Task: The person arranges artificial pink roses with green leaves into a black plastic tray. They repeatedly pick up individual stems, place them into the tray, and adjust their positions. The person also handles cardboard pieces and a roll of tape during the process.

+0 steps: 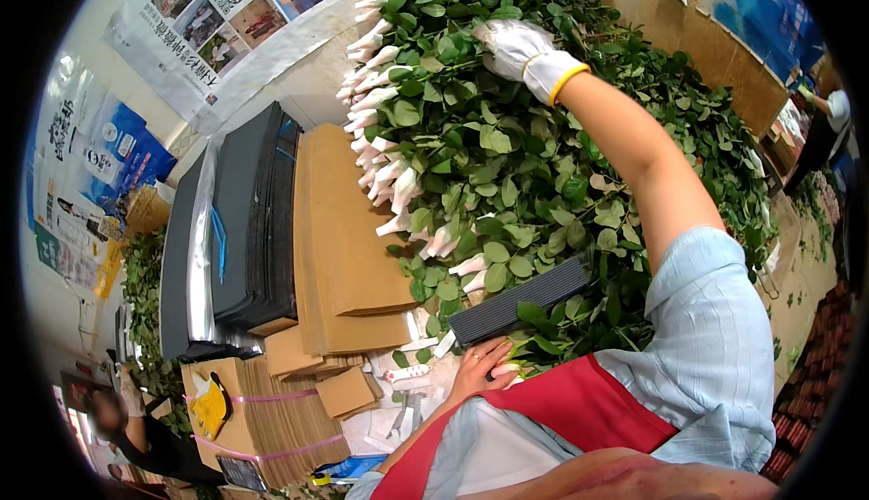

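My right hand (514,46), in a white glove with a yellow cuff, reaches into the far part of a large pile of leafy rose stems (507,147). Its fingers curl down among the leaves, seemingly round a rose stem; the fingertips are hidden. White-netted rose buds (389,179) line the pile's left side. My bare left hand (478,369), with rings on it, is low in the middle. Its fingers bend against the lower edge of a black corrugated cardboard sheet (520,299), beside a few pale buds (511,369). That sheet lies across leafy stems.
Brown cardboard sheets (344,228) and a stack of black sheets (258,219) stand left of the roses. Bundled cardboard (281,419) bears a yellow glove (210,405). Other people (828,111) are at the far right and lower left (136,437).
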The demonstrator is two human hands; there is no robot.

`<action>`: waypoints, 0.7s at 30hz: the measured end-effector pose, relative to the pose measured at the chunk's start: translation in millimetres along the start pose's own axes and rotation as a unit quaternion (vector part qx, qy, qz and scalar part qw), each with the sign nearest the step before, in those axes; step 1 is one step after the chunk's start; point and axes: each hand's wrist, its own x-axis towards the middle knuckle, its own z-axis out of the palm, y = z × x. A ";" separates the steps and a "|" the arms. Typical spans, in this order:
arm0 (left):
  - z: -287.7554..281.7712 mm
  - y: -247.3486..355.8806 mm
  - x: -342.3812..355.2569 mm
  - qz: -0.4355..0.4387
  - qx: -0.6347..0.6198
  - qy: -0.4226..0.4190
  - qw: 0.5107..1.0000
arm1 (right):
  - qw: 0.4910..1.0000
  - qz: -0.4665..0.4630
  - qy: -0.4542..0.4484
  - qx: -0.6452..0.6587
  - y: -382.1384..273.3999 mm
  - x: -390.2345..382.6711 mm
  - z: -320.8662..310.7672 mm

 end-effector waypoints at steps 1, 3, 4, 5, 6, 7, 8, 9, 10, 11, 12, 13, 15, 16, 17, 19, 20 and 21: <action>0.0 -1.1 0.3 0.002 -0.001 -0.006 1.000 | 0.997 -0.042 0.068 0.022 5.0 1.3 3.0; -1.6 -2.4 2.6 -0.010 0.004 -0.024 1.000 | 0.996 -0.072 0.004 0.054 2.2 3.6 7.7; -2.9 -2.1 3.7 -0.016 -0.001 -0.027 1.000 | 0.993 -0.043 -0.084 -0.070 -6.7 3.0 9.4; -4.1 -0.7 4.7 -0.022 -0.004 -0.031 0.999 | 0.962 -0.033 -0.193 -0.189 -18.0 3.2 8.4; -5.8 1.3 5.5 -0.013 -0.008 -0.032 0.999 | 0.997 0.017 -0.029 -0.065 -35.2 -0.9 9.3; -6.9 3.4 6.9 -0.028 -0.013 -0.035 0.999 | 0.992 0.015 0.099 -0.073 -56.2 -0.7 6.7; -7.9 6.7 6.5 -0.031 -0.020 -0.032 0.999 | 0.989 0.001 0.146 -0.037 -73.7 -3.5 2.7; -8.6 9.0 7.6 -0.048 -0.013 -0.027 0.998 | 0.971 -0.054 0.228 -0.044 -93.8 -6.1 -2.2; -9.3 12.8 6.0 -0.117 -0.025 -0.037 0.992 | 0.967 -0.101 0.230 0.041 -107.5 -11.4 -7.0; -9.7 14.9 6.0 -0.152 -0.049 -0.039 0.986 | 0.961 -0.124 0.223 0.108 -123.2 -16.1 -11.3; -10.2 17.0 5.1 -0.178 -0.060 -0.031 0.982 | 0.932 -0.237 0.273 0.019 -129.5 -21.8 -17.5; -10.7 17.5 5.2 -0.174 -0.048 -0.029 0.983 | 0.924 -0.257 0.279 0.040 -138.7 -26.1 -24.7; -10.9 16.3 5.9 -0.149 -0.053 -0.039 0.987 | 0.945 -0.254 0.192 0.073 -138.4 -37.2 -44.4; -10.9 13.8 7.5 -0.100 -0.032 -0.048 0.993 | 0.959 -0.231 0.161 0.022 -133.7 -43.6 -57.7; -11.1 11.5 8.8 -0.044 0.002 -0.045 0.998 | 0.961 -0.221 0.165 -0.026 -127.2 -52.7 -72.6; -9.8 6.9 11.0 -0.003 0.026 -0.043 0.999 | 0.956 -0.224 0.169 -0.083 -105.1 -76.0 -109.8; -9.1 5.6 11.2 0.017 0.013 -0.030 0.999 | 0.982 -0.143 0.112 -0.048 -92.3 -93.5 -128.4; -8.5 4.6 11.2 0.034 0.011 -0.018 0.999 | 0.966 -0.186 0.151 -0.094 -70.9 -118.0 -146.4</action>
